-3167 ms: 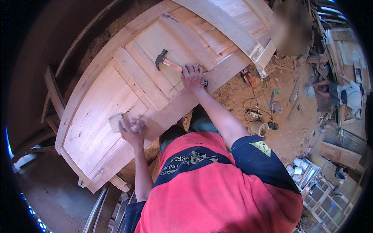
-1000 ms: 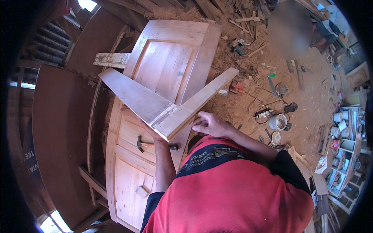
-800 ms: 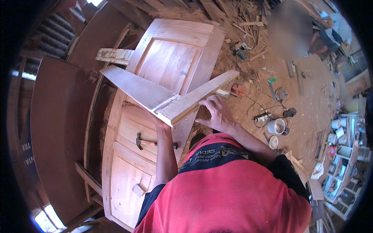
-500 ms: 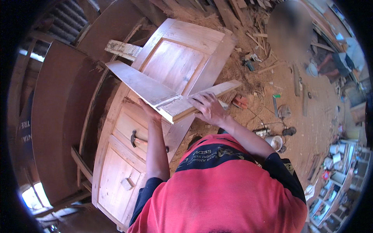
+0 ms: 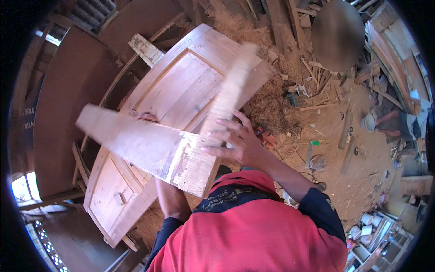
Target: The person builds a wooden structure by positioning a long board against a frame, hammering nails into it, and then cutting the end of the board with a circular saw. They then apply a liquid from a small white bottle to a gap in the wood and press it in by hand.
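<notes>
Two pale wooden boards, joined at one end into a V-shaped wooden frame (image 5: 140,140), are held up in front of my chest, slightly blurred. My left hand (image 5: 147,117) supports the left board from beneath; only its fingertips show past the far edge, and the rest is hidden. Over the right board, close to the joint, lies my right hand (image 5: 240,141), its fingers spread across the wood and its thumb out of sight. Below the frame is a panelled wooden door (image 5: 195,81), with a small wooden block (image 5: 119,198) on its lower panel.
Large brown sheets (image 5: 68,99) lean at the left. Sawdust and wood scraps (image 5: 321,77) cover the floor, with an orange tool (image 5: 266,137) beside the door. At the far right, another person's limbs (image 5: 389,122) reach near a white bucket (image 5: 369,122). Cluttered shelves (image 5: 371,235) stand lower right.
The frame has come nearer to me and turned, its right board now pointing away. My right hand's fingers have spread. The hammer on the door is now hidden. My view has shifted.
</notes>
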{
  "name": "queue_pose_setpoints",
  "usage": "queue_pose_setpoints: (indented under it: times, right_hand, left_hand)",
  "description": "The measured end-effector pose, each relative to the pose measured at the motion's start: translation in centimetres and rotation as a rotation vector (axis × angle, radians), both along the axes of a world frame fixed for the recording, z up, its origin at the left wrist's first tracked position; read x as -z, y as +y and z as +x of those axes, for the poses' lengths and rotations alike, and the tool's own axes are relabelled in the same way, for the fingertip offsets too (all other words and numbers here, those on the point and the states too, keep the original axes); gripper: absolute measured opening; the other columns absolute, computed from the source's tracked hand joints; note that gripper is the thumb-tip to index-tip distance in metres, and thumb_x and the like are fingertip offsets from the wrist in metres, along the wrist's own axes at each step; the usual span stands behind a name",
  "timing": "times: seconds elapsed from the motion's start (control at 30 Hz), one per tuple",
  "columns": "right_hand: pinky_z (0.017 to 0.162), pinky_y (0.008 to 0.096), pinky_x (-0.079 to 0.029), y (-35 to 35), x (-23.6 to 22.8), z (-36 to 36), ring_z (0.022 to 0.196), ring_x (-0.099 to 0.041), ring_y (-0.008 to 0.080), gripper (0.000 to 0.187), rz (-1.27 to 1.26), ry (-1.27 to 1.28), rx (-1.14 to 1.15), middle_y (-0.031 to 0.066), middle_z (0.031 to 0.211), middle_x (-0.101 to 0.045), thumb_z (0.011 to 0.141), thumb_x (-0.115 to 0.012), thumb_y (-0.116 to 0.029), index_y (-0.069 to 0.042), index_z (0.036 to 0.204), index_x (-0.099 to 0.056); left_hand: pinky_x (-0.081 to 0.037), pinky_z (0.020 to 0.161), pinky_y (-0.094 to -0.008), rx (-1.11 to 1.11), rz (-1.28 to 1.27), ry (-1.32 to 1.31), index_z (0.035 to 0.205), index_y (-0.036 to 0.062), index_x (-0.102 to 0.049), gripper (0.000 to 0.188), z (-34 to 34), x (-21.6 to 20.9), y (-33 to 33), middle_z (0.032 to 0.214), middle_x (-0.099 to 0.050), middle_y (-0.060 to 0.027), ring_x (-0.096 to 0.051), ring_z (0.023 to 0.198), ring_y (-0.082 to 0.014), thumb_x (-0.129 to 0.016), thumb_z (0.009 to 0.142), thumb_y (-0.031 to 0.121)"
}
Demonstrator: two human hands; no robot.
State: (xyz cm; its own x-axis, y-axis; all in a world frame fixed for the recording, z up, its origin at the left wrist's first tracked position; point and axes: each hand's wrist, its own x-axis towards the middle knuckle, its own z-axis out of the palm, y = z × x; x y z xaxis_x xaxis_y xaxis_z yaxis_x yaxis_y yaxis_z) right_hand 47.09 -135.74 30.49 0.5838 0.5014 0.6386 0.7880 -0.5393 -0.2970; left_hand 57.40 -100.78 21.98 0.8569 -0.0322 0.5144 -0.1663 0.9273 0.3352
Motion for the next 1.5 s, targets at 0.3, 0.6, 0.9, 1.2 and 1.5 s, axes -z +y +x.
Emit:
queue_pose_setpoints:
  times: [0.3,0.6,0.9,1.2,1.5]
  right_hand:
    - [0.101,0.0480,-0.049,7.4,16.7,6.4,0.117,-0.061,0.0393,0.046,0.473,0.653,0.008,0.0201,0.122,-0.064,0.088,-0.074,-0.019,-0.010,0.133,-0.066]
    - [0.093,0.0489,-0.055,25.5,33.9,7.8,0.106,-0.070,0.0361,0.045,-0.234,1.070,-0.405,0.0191,0.117,-0.069,0.100,-0.064,-0.039,-0.003,0.127,-0.063]
    - [0.095,0.0534,-0.055,41.8,38.4,3.3,0.119,-0.062,0.0470,0.050,-0.404,0.848,-0.192,0.0258,0.130,-0.060,0.094,-0.066,-0.030,0.000,0.131,-0.054]
    - [0.051,0.0377,-0.046,39.2,32.9,3.8,0.055,-0.059,0.0192,0.019,0.144,1.628,-0.254,0.0100,0.071,-0.060,0.086,-0.061,-0.009,0.000,0.102,-0.061]
    - [0.065,0.0385,-0.048,25.7,18.0,-4.9,0.067,-0.059,0.0198,0.029,0.021,1.100,-0.544,0.0130,0.074,-0.059,0.089,-0.071,-0.022,0.000,0.107,-0.065]
  left_hand:
    - [-0.048,0.070,-0.0284,-0.485,-0.138,-0.154,0.105,0.0011,-0.071,0.033,-19.2,-3.0,15.6,0.064,-0.059,0.0003,-0.055,0.062,-0.0134,-0.041,0.109,0.013]
    - [-0.040,0.067,-0.0270,-1.229,-0.076,0.021,0.068,0.0165,-0.051,0.031,-42.5,1.7,7.3,0.062,-0.050,0.0032,-0.048,0.061,-0.0093,-0.052,0.099,0.016]
    - [-0.039,0.070,-0.0281,-1.547,-0.087,-0.049,0.068,0.0181,-0.049,0.032,-63.0,8.9,8.0,0.063,-0.047,0.0047,-0.045,0.064,-0.0097,-0.053,0.100,0.023]
    - [-0.038,0.072,-0.0306,-1.562,0.159,-0.226,0.067,0.0205,-0.047,0.037,-72.9,13.8,14.5,0.065,-0.044,0.0052,-0.043,0.068,-0.0111,-0.059,0.099,0.035]
    - [-0.041,0.063,-0.0269,-1.388,0.021,-0.222,0.073,0.0176,-0.045,0.036,-59.6,8.1,19.7,0.071,-0.047,0.0007,-0.045,0.067,-0.0114,-0.041,0.108,0.025]
